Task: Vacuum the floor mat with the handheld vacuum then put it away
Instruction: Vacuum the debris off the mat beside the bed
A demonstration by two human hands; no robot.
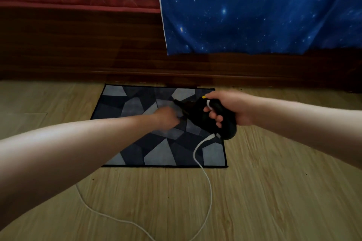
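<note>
One floor mat (162, 154) lies before you, with one handheld vacuum (194, 112) above its 3 o'clock side. One white cable (210, 191) runs off frame at 6. Your right hand (227, 106) is clamped round the vacuum's handle. The nozzle points at 10 o'clock toward your blurred left hand (167, 118), whose grip you cannot make out.

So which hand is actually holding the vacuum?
The right hand grips the black vacuum by its handle; the blurred left hand is only near the nozzle, over the mat.
</note>
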